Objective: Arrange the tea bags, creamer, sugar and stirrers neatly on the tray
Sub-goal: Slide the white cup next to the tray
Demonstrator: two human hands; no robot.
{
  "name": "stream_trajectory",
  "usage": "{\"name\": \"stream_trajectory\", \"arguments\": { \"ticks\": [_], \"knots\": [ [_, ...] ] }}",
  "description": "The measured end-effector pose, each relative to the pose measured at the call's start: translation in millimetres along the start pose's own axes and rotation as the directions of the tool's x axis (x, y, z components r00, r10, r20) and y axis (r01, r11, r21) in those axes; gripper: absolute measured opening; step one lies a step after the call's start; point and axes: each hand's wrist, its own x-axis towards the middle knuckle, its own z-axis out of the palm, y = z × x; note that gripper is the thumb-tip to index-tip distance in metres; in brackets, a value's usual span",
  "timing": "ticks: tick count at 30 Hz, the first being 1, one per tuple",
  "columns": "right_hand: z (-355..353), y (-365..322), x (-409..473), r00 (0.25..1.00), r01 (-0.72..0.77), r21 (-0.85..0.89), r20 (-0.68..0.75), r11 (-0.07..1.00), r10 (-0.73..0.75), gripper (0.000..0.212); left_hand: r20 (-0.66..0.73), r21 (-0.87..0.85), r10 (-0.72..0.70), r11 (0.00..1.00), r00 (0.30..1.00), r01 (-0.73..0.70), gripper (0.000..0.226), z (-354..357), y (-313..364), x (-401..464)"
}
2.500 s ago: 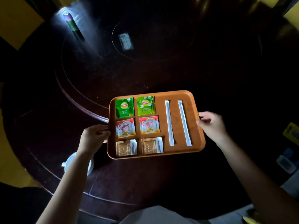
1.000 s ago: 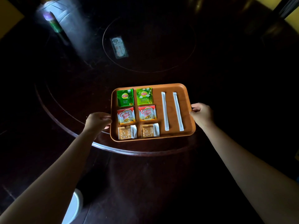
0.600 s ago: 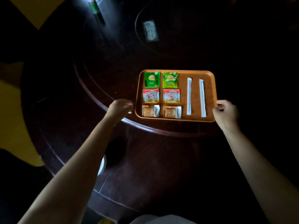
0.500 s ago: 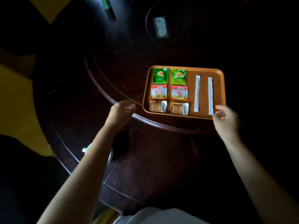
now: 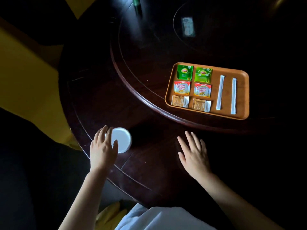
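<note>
1. Dark round wooden table (image 5: pixel 149 163), dim room, raised inner turntable ring (image 5: pixel 137 90) on it.
2. Orange tray (image 5: pixel 214 72) sits on the ring, near its front edge, nobody touching it.
3. Tray left part, 2 columns x 3 rows: two green tea bags (image 5: pixel 184 72) at the back, two red-and-white creamer sachets (image 5: pixel 182 87) in the middle, two brown sugar packets (image 5: pixel 180 101) at the front. Rows aligned, small gaps.
4. Tray right part: two white wrapped stirrers (image 5: pixel 220 92) lying lengthwise, parallel, apart.
5. Right hand (image 5: pixel 194 155) palm down over bare table, fingers spread, holding nothing, well apart from tray.
6. Left hand (image 5: pixel 103 150) fingers spread, resting over the near edge of a white round lid or cup (image 5: pixel 123 140); no closed grasp visible.
7. Far side: green bottle (image 5: pixel 137 5), blurry, and a small flat packet (image 5: pixel 188 27).
8. Yellow floor (image 5: pixel 25 72) at left.
</note>
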Motion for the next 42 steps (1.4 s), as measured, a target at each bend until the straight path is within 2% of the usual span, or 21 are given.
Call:
{"name": "stream_trajectory", "arguments": {
  "ticks": [4, 9, 12, 15, 19, 20, 23, 26, 29, 31, 37, 42],
  "knots": [
    [10, -4, 2, 0.994, 0.048, -0.063, 0.103, 0.997, -0.041, 0.064, 0.110, 0.041, -0.063, 0.997, 0.992, 0.059, 0.058, 7, -25, 4],
    [22, -6, 8, 0.983, 0.061, -0.099, 0.181, 0.993, -0.042, 0.060, 0.193, -0.116, -0.078, 0.988, 0.978, 0.102, 0.051, 9, -33, 8],
    [29, -4, 7, 0.983, 0.071, -0.090, 0.173, 0.993, -0.055, 0.061, 0.150, -0.249, -0.077, 0.962, 0.986, 0.113, 0.035, 3, -32, 11],
    [31, -2, 7, 0.986, 0.074, -0.076, 0.153, 0.994, -0.062, 0.062, 0.149, -0.291, -0.123, 0.943, 0.981, 0.163, 0.030, -2, -39, 16],
    [32, 3, 17, 0.981, 0.137, -0.055, 0.148, 0.989, -0.127, 0.064, 0.250, -0.350, -0.110, 0.916, 0.962, 0.196, 0.016, 1, -53, 18],
    [31, 4, 21, 0.978, 0.157, -0.054, 0.150, 0.986, -0.148, 0.064, 0.289, -0.371, -0.116, 0.901, 0.950, 0.223, 0.019, 2, -55, 18],
    [30, 8, 34, 0.968, 0.208, -0.065, 0.157, 0.976, -0.195, 0.064, 0.411, -0.470, -0.156, 0.808, 0.898, 0.356, 0.023, 4, -51, 12],
    [30, 10, 40, 0.965, 0.228, -0.072, 0.150, 0.971, -0.216, 0.064, 0.488, -0.602, -0.206, 0.624, 0.848, 0.498, 0.020, 5, -44, 5],
    [32, 11, 41, 0.967, 0.228, -0.065, 0.130, 0.972, -0.218, 0.063, 0.520, -0.693, -0.226, 0.452, 0.824, 0.562, 0.020, 5, -42, 4],
    [32, 11, 41, 0.968, 0.225, -0.056, 0.124, 0.973, -0.217, 0.062, 0.536, -0.722, -0.221, 0.381, 0.815, 0.578, 0.022, 4, -40, 6],
    [31, 11, 42, 0.972, 0.208, -0.017, 0.115, 0.978, -0.204, 0.063, 0.491, -0.794, -0.195, 0.301, 0.849, 0.528, 0.024, 4, -29, 31],
    [30, 10, 44, 0.973, 0.211, 0.015, 0.096, 0.977, -0.211, 0.063, 0.397, -0.859, -0.106, 0.308, 0.912, 0.410, 0.030, -11, -12, 80]
  ]
}}
